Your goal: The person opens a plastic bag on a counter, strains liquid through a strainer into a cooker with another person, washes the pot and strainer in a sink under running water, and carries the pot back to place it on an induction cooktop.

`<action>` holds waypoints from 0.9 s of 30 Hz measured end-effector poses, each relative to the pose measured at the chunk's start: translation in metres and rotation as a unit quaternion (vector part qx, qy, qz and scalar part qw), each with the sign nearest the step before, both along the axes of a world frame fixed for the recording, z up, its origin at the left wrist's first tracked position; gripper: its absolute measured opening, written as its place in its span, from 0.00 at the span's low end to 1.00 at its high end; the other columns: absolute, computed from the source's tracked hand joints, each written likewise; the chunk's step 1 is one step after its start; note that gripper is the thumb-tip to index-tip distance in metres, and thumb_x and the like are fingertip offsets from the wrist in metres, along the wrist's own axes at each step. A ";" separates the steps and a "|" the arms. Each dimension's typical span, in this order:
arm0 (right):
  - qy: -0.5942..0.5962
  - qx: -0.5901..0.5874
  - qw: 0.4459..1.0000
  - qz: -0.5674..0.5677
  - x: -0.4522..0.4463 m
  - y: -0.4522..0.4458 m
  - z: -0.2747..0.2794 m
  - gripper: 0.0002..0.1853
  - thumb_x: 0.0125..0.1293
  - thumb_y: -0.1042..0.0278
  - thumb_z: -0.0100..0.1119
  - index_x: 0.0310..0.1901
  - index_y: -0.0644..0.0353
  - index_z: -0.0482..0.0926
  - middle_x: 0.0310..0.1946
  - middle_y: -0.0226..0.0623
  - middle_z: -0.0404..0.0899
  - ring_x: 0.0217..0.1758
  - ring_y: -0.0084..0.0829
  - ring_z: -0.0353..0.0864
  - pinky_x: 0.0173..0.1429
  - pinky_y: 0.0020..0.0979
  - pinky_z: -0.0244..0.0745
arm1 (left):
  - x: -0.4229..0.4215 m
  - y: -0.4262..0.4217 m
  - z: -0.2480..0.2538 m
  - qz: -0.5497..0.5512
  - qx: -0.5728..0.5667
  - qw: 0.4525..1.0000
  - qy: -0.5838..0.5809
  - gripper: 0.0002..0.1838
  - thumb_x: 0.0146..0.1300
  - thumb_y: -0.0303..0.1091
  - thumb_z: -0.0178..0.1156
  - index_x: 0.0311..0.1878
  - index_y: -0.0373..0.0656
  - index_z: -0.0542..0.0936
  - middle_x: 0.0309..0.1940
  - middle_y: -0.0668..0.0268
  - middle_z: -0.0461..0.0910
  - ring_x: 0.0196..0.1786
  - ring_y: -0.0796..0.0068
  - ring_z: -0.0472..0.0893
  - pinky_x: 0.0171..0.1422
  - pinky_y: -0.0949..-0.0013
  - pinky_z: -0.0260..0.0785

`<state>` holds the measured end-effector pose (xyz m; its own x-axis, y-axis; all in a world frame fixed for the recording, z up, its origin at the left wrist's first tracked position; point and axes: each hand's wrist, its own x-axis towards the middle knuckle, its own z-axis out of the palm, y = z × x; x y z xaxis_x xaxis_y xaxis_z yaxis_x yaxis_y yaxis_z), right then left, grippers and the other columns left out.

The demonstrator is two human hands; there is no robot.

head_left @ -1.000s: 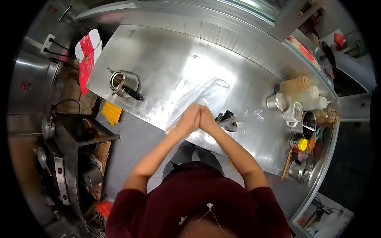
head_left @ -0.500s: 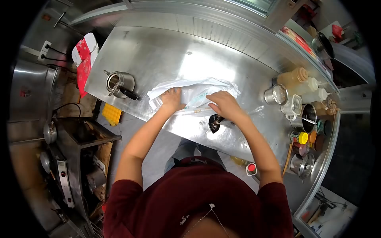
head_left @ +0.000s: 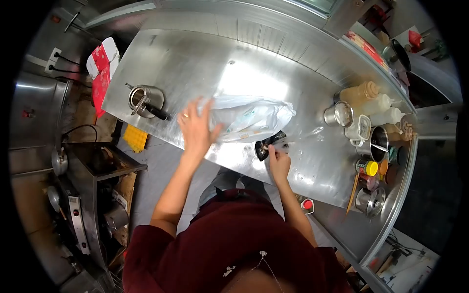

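A white plastic bag [head_left: 254, 119] with pale green marks lies flattened on the steel table [head_left: 195, 58]. My left hand [head_left: 195, 129] is raised at the bag's left end, fingers spread and slightly blurred, holding nothing. A small, shiny black plastic packet [head_left: 263, 150] with a clear part lies against the bag's near edge. Thumb and fingers of my right hand [head_left: 280, 165] pinch at the packet's near right side. What exactly lies between those fingertips is hard to make out.
A metal pot [head_left: 146, 100] with a black handle stands at the table's left. Squeeze bottles [head_left: 359, 94], a metal cup [head_left: 338, 115], jars and a lidded pot [head_left: 371, 201] line the right edge. A stove [head_left: 75, 215] is at lower left.
Both hands have come off the white bag. My left hand moved left and spread its fingers; my right hand moved toward me and down to the black packet. The bag lies narrower.
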<state>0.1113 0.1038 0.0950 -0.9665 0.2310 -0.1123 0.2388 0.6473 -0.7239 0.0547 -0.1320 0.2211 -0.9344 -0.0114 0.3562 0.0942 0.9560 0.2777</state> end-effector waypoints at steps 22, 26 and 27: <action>0.237 -0.037 0.961 0.135 -0.038 -0.025 0.054 0.07 0.53 0.73 0.58 0.33 0.66 0.75 0.31 0.44 0.74 0.31 0.37 0.73 0.36 0.30 0.68 | -0.038 -0.070 -0.045 0.031 0.143 0.966 -0.212 0.16 0.56 0.36 0.55 0.47 0.44 0.77 0.39 0.57 0.79 0.43 0.55 0.77 0.47 0.59 0.67; 0.109 -0.048 0.985 -0.126 -0.013 0.059 0.021 0.09 0.56 0.66 0.60 0.27 0.63 0.74 0.22 0.32 0.72 0.23 0.22 0.69 0.27 0.23 0.65 | -0.034 -0.062 -0.047 -0.004 0.140 0.990 -0.027 0.14 0.54 0.32 0.54 0.44 0.41 0.76 0.35 0.57 0.77 0.40 0.57 0.75 0.44 0.60 0.66; 0.070 -0.074 0.985 -0.137 -0.007 0.074 0.001 0.10 0.57 0.64 0.59 0.28 0.62 0.74 0.20 0.30 0.70 0.20 0.20 0.68 0.25 0.22 0.64 | -0.032 -0.057 -0.035 -0.026 0.124 0.992 0.027 0.14 0.53 0.31 0.54 0.44 0.41 0.76 0.35 0.57 0.76 0.39 0.58 0.75 0.44 0.61 0.66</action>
<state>0.1040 0.1778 0.0964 -0.8781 0.4772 -0.0343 0.2816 0.4575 -0.8434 0.0225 -0.1889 0.1865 -0.9156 -0.0567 0.3982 0.1631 0.8525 0.4966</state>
